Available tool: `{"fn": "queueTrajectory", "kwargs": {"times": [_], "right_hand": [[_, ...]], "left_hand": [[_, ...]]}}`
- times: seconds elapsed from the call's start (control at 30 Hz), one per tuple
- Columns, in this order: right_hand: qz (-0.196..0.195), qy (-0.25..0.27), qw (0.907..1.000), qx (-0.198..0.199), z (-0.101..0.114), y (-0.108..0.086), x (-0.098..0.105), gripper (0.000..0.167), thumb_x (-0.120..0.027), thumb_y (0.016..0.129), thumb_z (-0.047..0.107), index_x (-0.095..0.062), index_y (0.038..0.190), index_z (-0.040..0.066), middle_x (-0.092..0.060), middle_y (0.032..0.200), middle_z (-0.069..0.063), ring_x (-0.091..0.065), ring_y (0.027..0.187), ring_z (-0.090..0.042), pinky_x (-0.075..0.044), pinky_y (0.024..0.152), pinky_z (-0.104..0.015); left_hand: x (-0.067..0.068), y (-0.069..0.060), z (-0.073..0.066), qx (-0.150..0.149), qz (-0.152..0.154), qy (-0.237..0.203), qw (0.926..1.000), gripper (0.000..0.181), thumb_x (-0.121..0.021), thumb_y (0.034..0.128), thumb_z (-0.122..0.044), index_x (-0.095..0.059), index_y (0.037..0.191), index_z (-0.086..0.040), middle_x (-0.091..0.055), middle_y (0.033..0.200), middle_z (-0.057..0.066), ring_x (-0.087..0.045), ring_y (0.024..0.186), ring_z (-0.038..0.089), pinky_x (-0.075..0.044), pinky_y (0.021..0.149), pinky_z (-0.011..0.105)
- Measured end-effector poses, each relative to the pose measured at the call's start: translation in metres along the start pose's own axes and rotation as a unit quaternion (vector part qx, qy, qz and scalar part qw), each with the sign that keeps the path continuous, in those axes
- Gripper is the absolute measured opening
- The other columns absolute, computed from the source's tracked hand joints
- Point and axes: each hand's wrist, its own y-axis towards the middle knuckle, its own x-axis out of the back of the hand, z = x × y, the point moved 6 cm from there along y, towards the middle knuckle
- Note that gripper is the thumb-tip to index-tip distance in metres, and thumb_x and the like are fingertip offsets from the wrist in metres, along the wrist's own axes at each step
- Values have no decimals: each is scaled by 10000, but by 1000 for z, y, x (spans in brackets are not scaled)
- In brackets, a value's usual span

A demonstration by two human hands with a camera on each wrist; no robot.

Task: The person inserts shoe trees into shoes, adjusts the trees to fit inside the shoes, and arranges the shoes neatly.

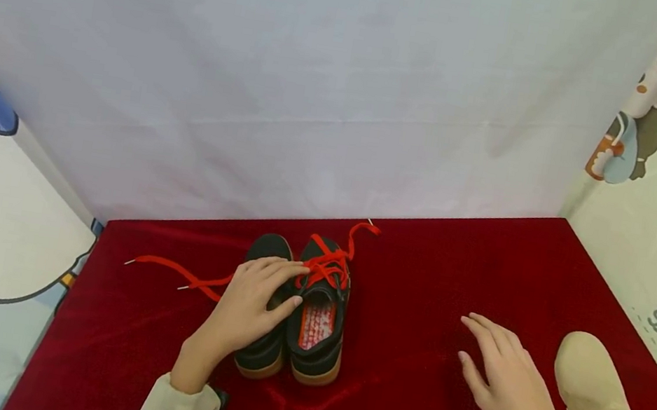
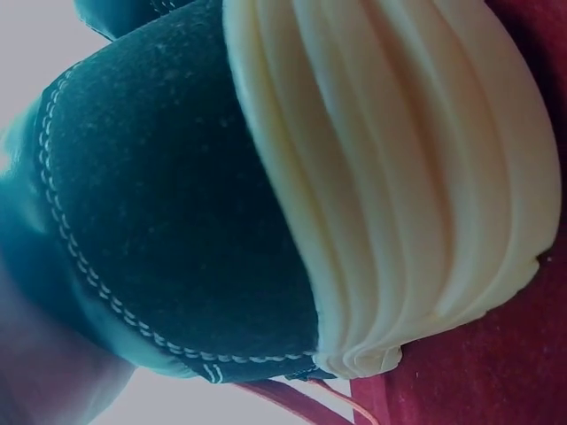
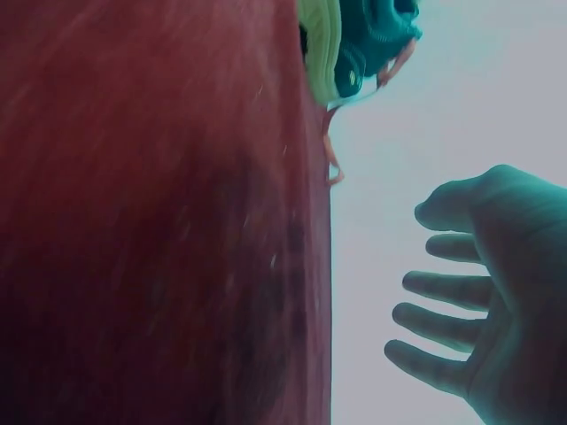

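Two dark shoes stand side by side, the left shoe (image 1: 270,246) partly hidden by my left hand (image 1: 253,303). Its fingers stretch across that shoe toward the red laces (image 1: 328,267) of the right shoe (image 1: 313,366); they look relaxed. Close up in the left wrist view are a dark stitched shoe (image 2: 177,204) and its ribbed pale sole (image 2: 399,177), with part of my left hand (image 2: 53,354) at the lower left. My right hand (image 1: 506,384) hovers to the right of the shoes, holding nothing, its fingers spread in the right wrist view (image 3: 514,283).
A beige, rounded block (image 1: 591,382) lies right of my right hand. A loose red lace (image 1: 167,262) trails leftward over the red cloth (image 1: 419,282). Behind the cloth hangs a white sheet (image 1: 322,76), with printed sheets at both sides.
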Motion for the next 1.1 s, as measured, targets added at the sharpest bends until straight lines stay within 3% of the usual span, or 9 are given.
{"fn": "queueTrajectory", "kwargs": {"times": [0.4, 0.6, 0.8, 1.0, 1.1], "right_hand": [[-323, -281, 9990, -150, -43, -26, 18, 525, -780, 856, 48, -616, 1354, 24, -619, 1368, -213, -565, 1212, -399, -443, 939, -514], [-613, -423, 9971, -164, -63, -38, 32, 512, -770, 814, -3, -628, 1306, -20, -620, 1323, -257, -557, 1145, -451, -410, 945, -542], [-509, -905, 9908, -873, -84, -54, 44, 449, -733, 859, 45, -625, 1294, 36, -583, 1348, -240, -493, 1186, -529, -382, 840, -750], [-214, -828, 9855, -1464, -106, -73, 46, 420, -707, 927, 108, -585, 1320, 25, -511, 1415, -318, -412, 1200, -617, -336, 794, -814], [48, -656, 9837, -1673, -116, -80, 43, 430, -699, 973, 164, -555, 1342, -4, -457, 1439, -375, -372, 1220, -659, -324, 847, -830]], "left_hand": [[-2, 1, 0, 21, -6, -21, 10000, 446, -716, 989, -342, -636, 1418, -253, -659, 1435, -19, -564, 1357, 275, -410, 1126, 610], [-4, 2, 1, 73, 83, 19, 9999, 441, -688, 1004, -383, -630, 1424, -261, -653, 1442, -22, -559, 1364, 268, -408, 1133, 599], [-3, 2, 0, 36, 88, 75, 9999, 446, -704, 995, -363, -633, 1422, -253, -659, 1432, -17, -568, 1356, 266, -418, 1125, 606], [2, 0, -3, -14, 67, 102, 9999, 454, -719, 988, -346, -636, 1418, -225, -666, 1422, 10, -570, 1352, 276, -417, 1119, 622], [3, -2, -5, 25, 114, 186, 9998, 458, -714, 993, -347, -630, 1424, -215, -662, 1427, 27, -563, 1361, 288, -409, 1131, 622]]}}
